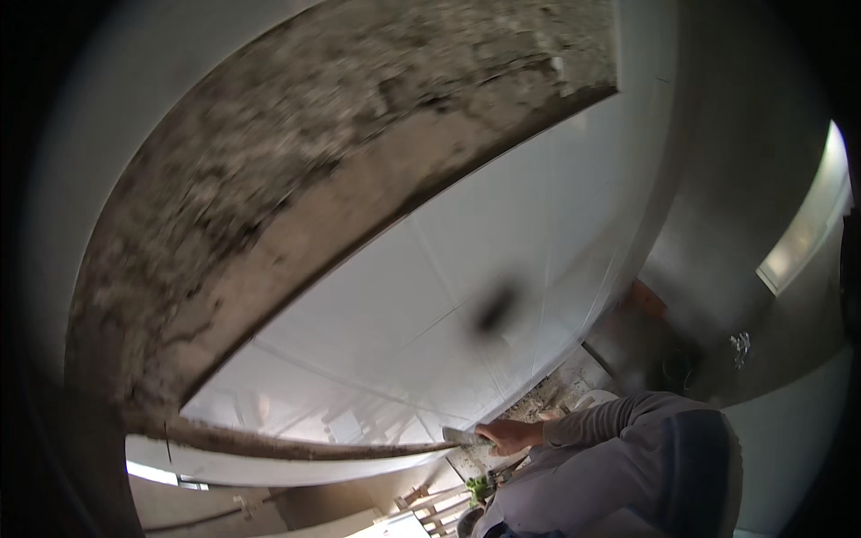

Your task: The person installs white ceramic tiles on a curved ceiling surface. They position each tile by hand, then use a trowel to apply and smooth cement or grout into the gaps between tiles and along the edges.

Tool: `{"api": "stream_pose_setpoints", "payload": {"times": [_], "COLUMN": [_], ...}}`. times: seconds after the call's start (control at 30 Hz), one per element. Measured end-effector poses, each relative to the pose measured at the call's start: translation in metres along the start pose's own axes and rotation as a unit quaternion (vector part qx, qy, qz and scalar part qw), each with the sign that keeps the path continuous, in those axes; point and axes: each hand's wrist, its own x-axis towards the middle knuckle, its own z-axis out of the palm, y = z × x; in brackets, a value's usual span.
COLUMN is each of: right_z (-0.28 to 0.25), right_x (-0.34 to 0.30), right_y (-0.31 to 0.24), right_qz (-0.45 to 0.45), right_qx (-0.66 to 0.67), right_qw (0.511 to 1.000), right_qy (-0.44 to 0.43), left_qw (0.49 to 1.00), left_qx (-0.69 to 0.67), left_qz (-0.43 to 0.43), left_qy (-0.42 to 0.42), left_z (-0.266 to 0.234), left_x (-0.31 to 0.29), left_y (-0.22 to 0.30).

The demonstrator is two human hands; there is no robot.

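My right hand point(513, 437) is closed round the handle of a flat-bladed trowel point(460, 437). Its grey blade points left, close to the lower edge of a large glossy white panel point(430, 296). A grey-sleeved forearm runs from the hand back to the right. Along the panel's upper-left side lies a broad strip of rough brown mortar point(296, 161), smeared by motion. My left hand does not show.
Crumbly debris point(549, 394) lies beyond the hand. Near the lower edge are a small green item point(478, 487) and pale wooden slats point(439, 513). A bright window point(803, 233) is at the far right, and a dark blurred spot shows over the panel.
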Motion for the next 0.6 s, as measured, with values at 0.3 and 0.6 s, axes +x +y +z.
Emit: {"api": "stream_pose_setpoints", "payload": {"times": [0.3,0.6], "right_z": [-0.022,-0.042], "right_x": [-0.008,-0.024], "right_y": [0.04,0.035], "right_qz": [-0.004,0.026], "right_qx": [-0.054,-0.137], "right_qw": [0.996,0.98], "right_qy": [-0.064,-0.139], "left_qw": [0.933,0.772], "left_qx": [0.328,0.074], "left_qz": [0.146,0.213], "left_qy": [0.029,0.594], "left_z": [-0.007,-0.23], "left_x": [0.025,-0.041], "left_y": [-0.031,0.214]}}
